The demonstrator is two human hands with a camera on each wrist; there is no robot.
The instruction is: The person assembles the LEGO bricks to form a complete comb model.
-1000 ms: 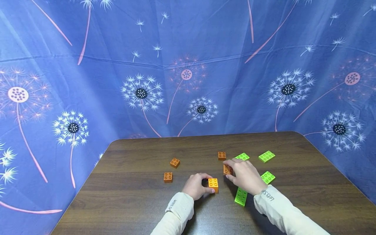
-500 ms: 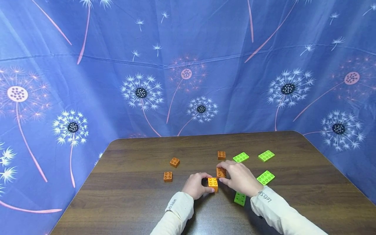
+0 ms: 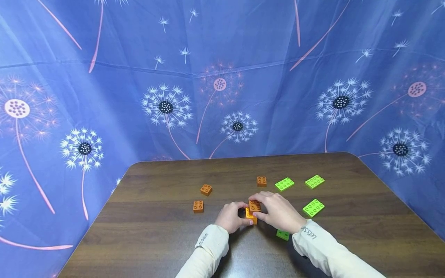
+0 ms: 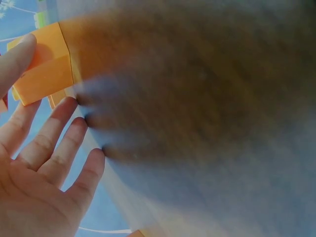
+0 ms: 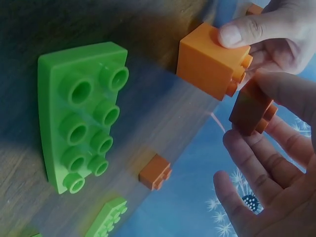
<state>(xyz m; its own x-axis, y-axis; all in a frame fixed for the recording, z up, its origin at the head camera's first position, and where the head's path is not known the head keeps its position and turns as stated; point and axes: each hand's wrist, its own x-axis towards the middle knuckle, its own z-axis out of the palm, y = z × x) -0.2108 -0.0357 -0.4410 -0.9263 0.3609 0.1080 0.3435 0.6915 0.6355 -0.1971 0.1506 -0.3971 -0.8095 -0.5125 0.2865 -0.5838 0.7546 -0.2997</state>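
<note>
In the head view my left hand (image 3: 230, 218) pinches a yellow-orange brick (image 5: 202, 64) between thumb and fingers, low on the table. Its studs face up. My right hand (image 3: 281, 211) pinches a smaller, darker orange brick (image 3: 255, 206) by its sides, directly above the yellow-orange one. In the right wrist view a narrow gap shows between this darker brick (image 5: 249, 109) and the studs below; contact at the far side cannot be made out. The left wrist view shows the thumb on one face of the yellow-orange brick (image 4: 47, 74), the other fingers spread beneath.
Two brown-orange bricks, one nearer (image 3: 198, 207) and one farther (image 3: 206, 189), lie to the left. Another brown-orange brick (image 3: 262, 181) sits behind the hands. Several flat green bricks lie right, including one (image 3: 313, 208) beside my right wrist and one (image 3: 282, 234) partly under it.
My right hand has carried the darker orange brick leftward, from beside the yellow-orange brick to above it. My left hand keeps its hold in the same place.
</note>
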